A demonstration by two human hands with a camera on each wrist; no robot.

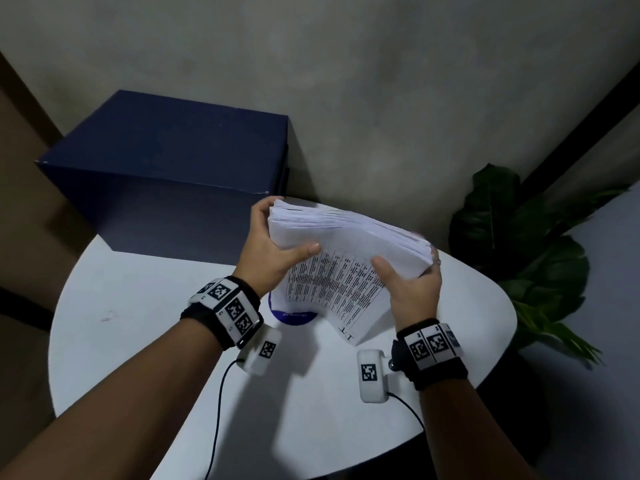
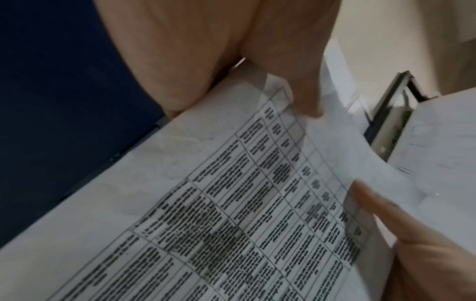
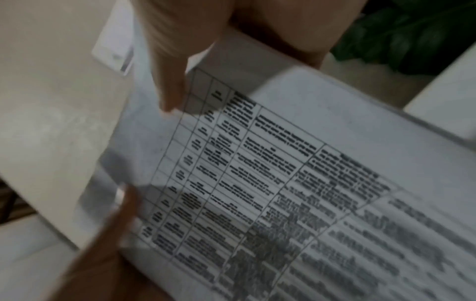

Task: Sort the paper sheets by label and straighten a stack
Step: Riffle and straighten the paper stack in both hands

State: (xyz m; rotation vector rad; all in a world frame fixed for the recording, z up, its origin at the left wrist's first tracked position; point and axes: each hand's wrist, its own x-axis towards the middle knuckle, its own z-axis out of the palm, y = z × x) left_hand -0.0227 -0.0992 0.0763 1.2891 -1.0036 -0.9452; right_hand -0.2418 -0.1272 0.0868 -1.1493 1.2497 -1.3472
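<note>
A thick stack of paper sheets (image 1: 346,251) is held tilted above the white table (image 1: 145,306), its printed table side facing me. My left hand (image 1: 266,251) grips the stack's left end, thumb on the front sheet and fingers behind. My right hand (image 1: 412,282) grips the right end the same way, thumb on the print. The left wrist view shows the printed sheet (image 2: 231,213) with my left thumb (image 2: 291,71) on it. In the right wrist view, the same sheet (image 3: 296,183) appears blurred under my right thumb (image 3: 170,81). A sheet with a blue mark (image 1: 291,311) lies on the table beneath the stack.
A dark blue box (image 1: 166,174) stands at the table's back left, close behind my left hand. A green plant (image 1: 526,244) grows past the right edge. Two sensor cables (image 1: 218,403) trail from my wrists over the near tabletop. A wall is close behind.
</note>
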